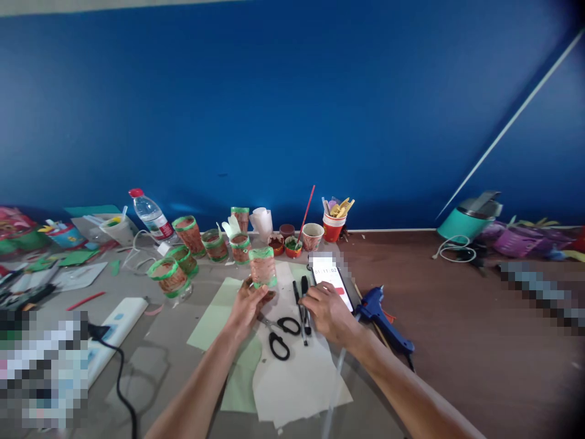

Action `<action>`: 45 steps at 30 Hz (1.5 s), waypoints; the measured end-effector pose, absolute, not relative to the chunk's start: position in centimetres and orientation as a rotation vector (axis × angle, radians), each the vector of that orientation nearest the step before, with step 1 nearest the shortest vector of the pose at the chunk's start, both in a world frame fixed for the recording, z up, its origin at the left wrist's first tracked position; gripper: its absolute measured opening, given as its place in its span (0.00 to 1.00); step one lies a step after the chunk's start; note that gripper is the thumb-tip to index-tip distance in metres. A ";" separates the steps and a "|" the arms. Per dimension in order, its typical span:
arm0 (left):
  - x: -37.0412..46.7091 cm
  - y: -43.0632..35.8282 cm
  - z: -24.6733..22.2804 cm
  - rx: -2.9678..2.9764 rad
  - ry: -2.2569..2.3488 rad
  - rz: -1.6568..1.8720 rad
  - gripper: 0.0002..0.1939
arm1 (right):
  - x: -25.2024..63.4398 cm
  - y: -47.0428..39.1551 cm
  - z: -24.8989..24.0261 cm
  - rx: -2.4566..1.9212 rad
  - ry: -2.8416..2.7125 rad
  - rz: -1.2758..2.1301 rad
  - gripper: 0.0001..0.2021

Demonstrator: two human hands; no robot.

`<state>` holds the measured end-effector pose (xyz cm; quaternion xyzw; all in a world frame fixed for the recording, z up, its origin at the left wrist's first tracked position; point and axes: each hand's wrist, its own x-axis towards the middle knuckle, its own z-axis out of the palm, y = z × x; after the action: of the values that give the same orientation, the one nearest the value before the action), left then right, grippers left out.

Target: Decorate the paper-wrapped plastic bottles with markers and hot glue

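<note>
My left hand [249, 305] is closed around the base of a small painted cup [262, 268], brown with green bands at rim and foot. The cup stands upright in the fingers. My right hand [331, 311] has its fingers bent together over a black pen [305, 329]; whether it grips the pen or something small is hidden. A second pen [299, 308] lies alongside. Black-handled scissors [280, 338] rest between my hands, blades partly under the left one. Beneath are white paper [297, 384] and green paper [242, 378]. A phone [345, 292] showing a timer lies by my right hand.
Several similar painted cups [169, 277] stand at the left back. Paint cups with a red-handled brush [307, 213] are near the wall, beside a red cup of sticks [334, 228]. A blue glue gun [384, 320] lies right. A power strip [119, 323] and water bottle [150, 216] are left.
</note>
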<state>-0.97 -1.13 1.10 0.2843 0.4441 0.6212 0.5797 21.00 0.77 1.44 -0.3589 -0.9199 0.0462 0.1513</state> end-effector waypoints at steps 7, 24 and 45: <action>-0.9 -1.3 1.1 0.696 1.029 1.479 0.26 | 21.1 0.7 1.8 -1.149 -2.672 0.136 0.12; -0.9 -1.1 1.0 0.680 1.046 1.490 0.29 | 19.8 -0.9 3.1 -1.191 -2.733 0.174 0.12; -0.7 -1.5 1.5 0.729 1.051 1.492 0.24 | 19.7 -1.4 2.0 -1.151 -2.360 0.304 0.20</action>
<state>-0.72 -1.50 1.53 0.3087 0.4448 0.6316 0.5549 19.72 -1.43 2.03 -0.4219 -0.8652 0.1114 0.2468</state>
